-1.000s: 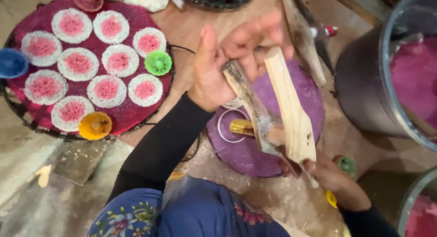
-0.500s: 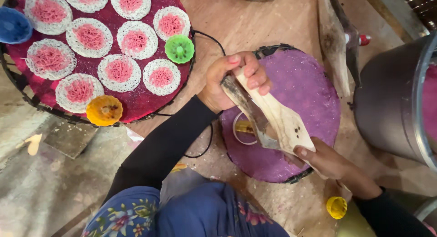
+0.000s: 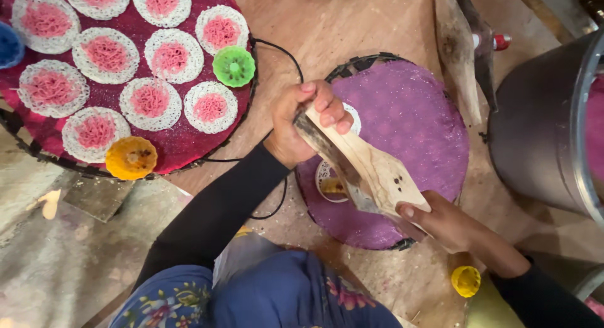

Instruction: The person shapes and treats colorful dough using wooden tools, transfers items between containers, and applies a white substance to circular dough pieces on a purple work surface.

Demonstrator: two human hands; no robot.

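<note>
Hands grip opposite ends of a wooden press (image 3: 371,170) slanting above the purple round tray (image 3: 415,114): the left hand (image 3: 305,123) closes its fingers around the upper handle end, arm in a black sleeve bent up from below the tray, while the right hand (image 3: 443,221) clasps the wider lower end at the tray's near edge. Beside the tray to its upper left sits a dark red tray (image 3: 182,145) of pink-and-white lacy discs, and a grey pot (image 3: 535,139) stands just to its right.

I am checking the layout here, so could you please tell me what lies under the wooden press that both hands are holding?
Under the wooden press lies the round purple tray, with a white ring around something yellowish. The press and the left hand cover part of the ring.
</note>
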